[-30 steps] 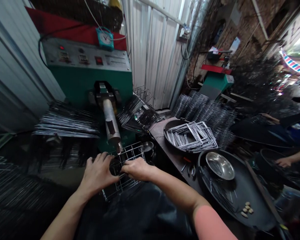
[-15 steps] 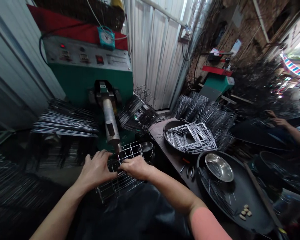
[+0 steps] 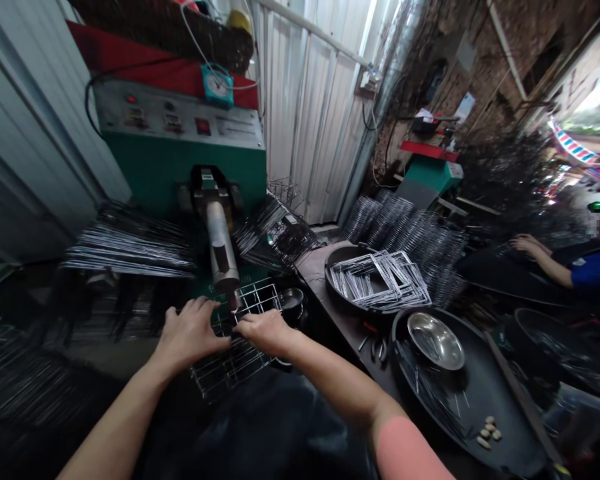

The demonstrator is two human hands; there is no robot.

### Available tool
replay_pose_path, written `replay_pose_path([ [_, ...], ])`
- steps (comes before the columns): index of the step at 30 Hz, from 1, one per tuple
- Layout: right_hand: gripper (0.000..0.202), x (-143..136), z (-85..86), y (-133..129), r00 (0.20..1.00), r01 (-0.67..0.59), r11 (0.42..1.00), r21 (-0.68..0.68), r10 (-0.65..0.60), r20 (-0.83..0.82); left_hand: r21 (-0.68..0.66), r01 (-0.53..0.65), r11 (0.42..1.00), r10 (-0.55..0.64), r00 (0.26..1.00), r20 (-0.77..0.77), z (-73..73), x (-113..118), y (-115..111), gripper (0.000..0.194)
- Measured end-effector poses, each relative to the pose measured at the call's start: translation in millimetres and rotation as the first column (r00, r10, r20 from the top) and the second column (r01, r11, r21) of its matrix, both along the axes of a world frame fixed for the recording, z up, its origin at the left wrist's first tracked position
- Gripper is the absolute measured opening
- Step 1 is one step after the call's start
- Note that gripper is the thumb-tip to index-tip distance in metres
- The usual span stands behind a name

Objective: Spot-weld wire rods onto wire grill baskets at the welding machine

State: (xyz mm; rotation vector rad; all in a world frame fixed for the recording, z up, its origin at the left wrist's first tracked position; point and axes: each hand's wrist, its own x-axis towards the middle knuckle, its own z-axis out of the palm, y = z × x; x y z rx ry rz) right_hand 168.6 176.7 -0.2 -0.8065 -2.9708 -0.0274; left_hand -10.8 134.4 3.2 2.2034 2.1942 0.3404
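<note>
A wire basket (image 3: pixel 258 298) of thin shiny rods sits under the tip of the welding machine's metal arm (image 3: pixel 221 247). My left hand (image 3: pixel 189 335) grips the basket's left side, its thumb stretched toward the middle. Close beside it, my right hand (image 3: pixel 266 332) is closed in a pinch on the basket's wires near the arm tip. Both sets of fingertips are partly hidden among the rods. Behind stands the green machine (image 3: pixel 190 157) with a grey control panel (image 3: pixel 175 120) and a lit red lamp.
Stacked wire panels (image 3: pixel 130 243) lie left of the arm. To the right, a black pan (image 3: pixel 329 280) holds rectangular wire frames (image 3: pixel 395 277); pliers (image 3: pixel 379 349) lie nearby. A large black tray (image 3: pixel 510 393) carries a steel bowl (image 3: pixel 436 341) and rods. A co-worker (image 3: pixel 593 267) sits far right.
My head view has shifted slightly. Both hands stay on the basket under the arm tip, with hardly any movement. The co-worker's arm has lowered and more of the body shows.
</note>
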Motion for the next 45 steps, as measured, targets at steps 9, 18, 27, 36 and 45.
replay_pose_path([
  [9, 0.025, 2.6, -8.5, 8.9, 0.987, 0.086, 0.995, -0.053, -0.093, -0.134, 0.047, 0.0, 0.999, -0.002, 0.999, 0.042, -9.4, -11.6, 9.1, 0.055],
  [18, 0.017, 10.2, 1.3, 7.3, 0.963, 0.199, 0.974, -0.105, -0.214, -0.16, 0.038, 0.019, 0.999, -0.02, 0.999, 0.037, 0.2, -16.2, 11.8, 0.057],
  [27, 0.022, -3.0, -9.3, 9.2, 0.962, 0.245, 0.969, 0.028, -0.24, -0.131, 0.031, -0.032, 0.999, 0.032, 0.999, -0.001, 0.3, -15.3, 16.1, 0.053],
  [36, 0.022, -12.3, -9.7, 27.9, 0.966, 0.237, 0.971, 0.038, -0.231, -0.113, 0.046, -0.066, 0.997, 0.063, 0.995, 0.077, -4.6, -26.8, 31.1, 0.05],
  [45, 0.024, -8.0, -27.2, 27.1, 0.876, 0.283, 0.942, -0.179, -0.33, -0.352, -0.023, -0.036, 0.999, 0.039, 0.992, 0.119, -1.4, -31.6, 33.3, 0.061],
])
